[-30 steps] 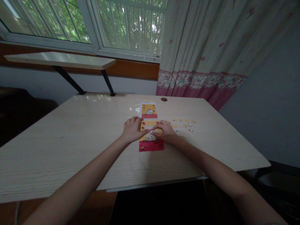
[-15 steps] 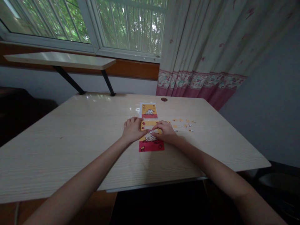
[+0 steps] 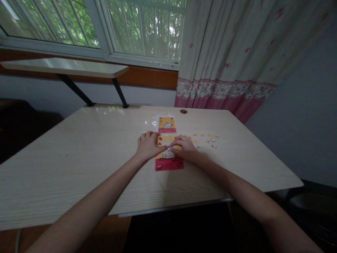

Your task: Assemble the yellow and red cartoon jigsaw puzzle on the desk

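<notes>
On the table [image 3: 126,189], nearest its front edge, lies the puzzle [image 3: 169,165], between a loosely spread left hand [image 3: 149,146] and a pinching right hand [image 3: 182,147], its grasp too small to tell. White between the thumbs shows less than a second ago, perhaps pressed flatter. Loose pieces [image 3: 213,140] lie rightward, a picture card [image 3: 166,123] toward the back edge.

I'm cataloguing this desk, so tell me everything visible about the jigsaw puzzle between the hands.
The jigsaw puzzle lies flat on the desk, a thin rectangle that looks like card. It is yellow above and red at the near end, with a white figure outlined in black and small red motifs. The left hand overlaps its left side, the right hand its right; they hide parts, so completeness cannot be told.
</notes>
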Available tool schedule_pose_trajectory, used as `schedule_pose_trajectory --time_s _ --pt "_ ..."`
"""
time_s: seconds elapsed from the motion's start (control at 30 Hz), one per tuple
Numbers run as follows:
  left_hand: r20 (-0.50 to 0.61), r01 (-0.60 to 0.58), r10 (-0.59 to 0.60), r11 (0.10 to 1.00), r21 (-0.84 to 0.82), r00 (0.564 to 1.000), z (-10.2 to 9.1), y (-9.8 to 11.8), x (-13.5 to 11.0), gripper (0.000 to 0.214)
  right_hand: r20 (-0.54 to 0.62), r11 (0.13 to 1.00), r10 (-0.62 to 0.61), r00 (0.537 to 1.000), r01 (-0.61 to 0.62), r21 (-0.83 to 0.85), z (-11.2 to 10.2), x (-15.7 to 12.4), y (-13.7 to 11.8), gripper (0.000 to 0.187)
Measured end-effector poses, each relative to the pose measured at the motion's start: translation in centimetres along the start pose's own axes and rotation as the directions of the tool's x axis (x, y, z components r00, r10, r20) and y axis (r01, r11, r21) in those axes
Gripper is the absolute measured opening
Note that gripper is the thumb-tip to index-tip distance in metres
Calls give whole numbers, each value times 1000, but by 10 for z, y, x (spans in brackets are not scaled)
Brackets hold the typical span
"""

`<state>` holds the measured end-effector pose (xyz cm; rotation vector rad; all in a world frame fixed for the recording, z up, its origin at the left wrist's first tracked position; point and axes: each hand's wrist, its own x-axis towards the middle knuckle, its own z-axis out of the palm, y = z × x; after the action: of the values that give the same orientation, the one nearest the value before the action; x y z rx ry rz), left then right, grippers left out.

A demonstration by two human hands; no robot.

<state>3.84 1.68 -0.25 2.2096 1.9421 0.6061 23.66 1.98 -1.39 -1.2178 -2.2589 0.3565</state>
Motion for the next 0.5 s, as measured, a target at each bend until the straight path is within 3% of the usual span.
schedule_pose_trajectory --time_s 0.13,0.33,0.5 --pt "-3 3 -3 1000 11 1000 0 2 -1 70 -19 998 -56 998 55 -22 2 0 2 8" --pt "-39 -3 1 999 -51 999 -3 -1 -1 60 -4 999 -38 999 37 -24 2 1 2 10" --pt "-62 -21 20 1000 -15 998 -3 -2 -1 64 -31 1000 -22 999 22 -2 -1 0 1 10"
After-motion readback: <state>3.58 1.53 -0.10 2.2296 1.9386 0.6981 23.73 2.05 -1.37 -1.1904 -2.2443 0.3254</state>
